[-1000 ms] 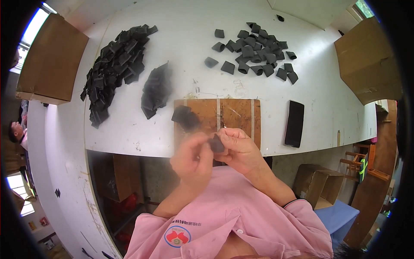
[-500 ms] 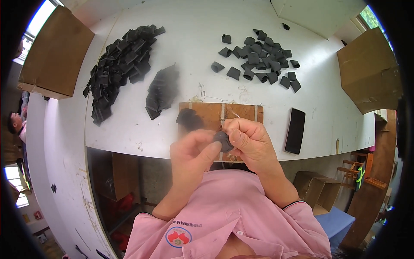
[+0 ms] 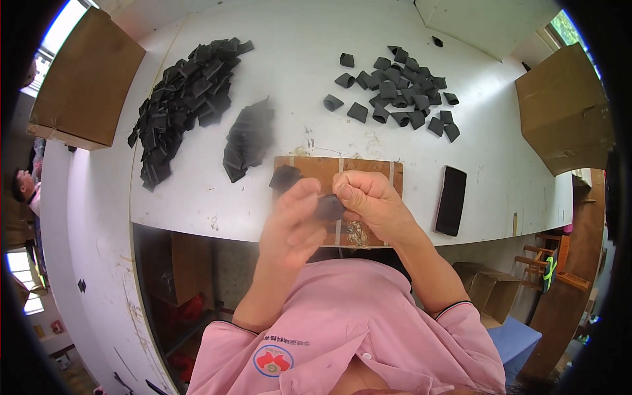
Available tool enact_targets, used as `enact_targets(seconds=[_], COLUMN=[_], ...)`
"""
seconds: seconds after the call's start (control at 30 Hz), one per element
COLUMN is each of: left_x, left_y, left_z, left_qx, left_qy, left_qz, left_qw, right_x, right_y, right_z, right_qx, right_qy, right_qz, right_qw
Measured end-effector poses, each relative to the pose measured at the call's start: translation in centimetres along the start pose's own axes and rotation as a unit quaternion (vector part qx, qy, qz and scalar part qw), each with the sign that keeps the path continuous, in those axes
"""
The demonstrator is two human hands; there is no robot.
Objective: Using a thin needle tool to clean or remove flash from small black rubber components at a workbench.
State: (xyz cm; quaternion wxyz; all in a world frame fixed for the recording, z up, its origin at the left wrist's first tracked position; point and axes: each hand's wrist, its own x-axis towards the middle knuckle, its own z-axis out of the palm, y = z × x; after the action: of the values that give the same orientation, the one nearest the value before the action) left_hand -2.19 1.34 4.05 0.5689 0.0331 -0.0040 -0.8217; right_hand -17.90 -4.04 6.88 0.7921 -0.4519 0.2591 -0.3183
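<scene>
A small dark grey piece (image 3: 329,207), apparently a short tube of soft material, is pinched between the thumb and fingers of my right hand (image 3: 372,201). Close against its left side is my left hand (image 3: 293,220), smeared by motion, so its grip does not show. Both hands are over a brown wooden board (image 3: 372,168) at the table's front edge. Another dark flat piece (image 3: 284,178) lies on the board's left part, partly behind my left hand.
A large heap of flat black pieces (image 3: 187,99) lies far left, with a smaller pile (image 3: 247,141) nearer. Opened grey tubes (image 3: 401,85) are scattered at the back right. A black phone (image 3: 451,201) rests right of the board. Cardboard boxes (image 3: 85,79) flank the white table (image 3: 296,79).
My left hand has shifted slightly left and its fingers have lifted. The dark piece has moved a little up and left, and my right hand still pinches it.
</scene>
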Motion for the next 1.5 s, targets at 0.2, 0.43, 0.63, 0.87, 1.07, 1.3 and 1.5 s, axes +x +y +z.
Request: enact_targets(seconds=[0.2,0.43,0.63,0.87,1.07,1.3,1.5], left_x=[0.5,0.3,1.5,1.5,0.6,0.3,0.8], left_y=[0.4,-1.5,-0.8,-1.5,-1.5,-1.7,0.1], left_z=[2.1,3.1,4.5,4.3,4.6,3.6,4.0], left_qx=[-0.051,0.360,0.633,0.541,0.388,0.488,0.674], left_qy=[0.022,0.182,0.038,0.042,0.100,0.076,0.054], left_qz=[-0.016,0.182,0.358,0.372,0.309,0.325,0.301], left_qw=[0.998,0.897,0.686,0.753,0.863,0.807,0.672], right_x=[0.7,0.5,-1.8,-0.7,-0.5,-0.4,-0.6], right_y=[-1.8,-0.7,-1.1,-0.1,-1.1,0.6,-0.3], right_z=[0.2,-0.1,1.0,2.4,2.7,1.6,1.6], right_qx=[-0.010,-0.169,-0.383,-0.555,-0.597,-0.550,-0.549], right_qy=[-0.023,0.041,0.205,0.199,0.204,0.208,0.189], right_qz=[-0.033,-0.037,-0.282,-0.427,-0.427,-0.433,-0.395], right_qw=[0.999,0.984,0.855,0.686,0.648,0.683,0.712])
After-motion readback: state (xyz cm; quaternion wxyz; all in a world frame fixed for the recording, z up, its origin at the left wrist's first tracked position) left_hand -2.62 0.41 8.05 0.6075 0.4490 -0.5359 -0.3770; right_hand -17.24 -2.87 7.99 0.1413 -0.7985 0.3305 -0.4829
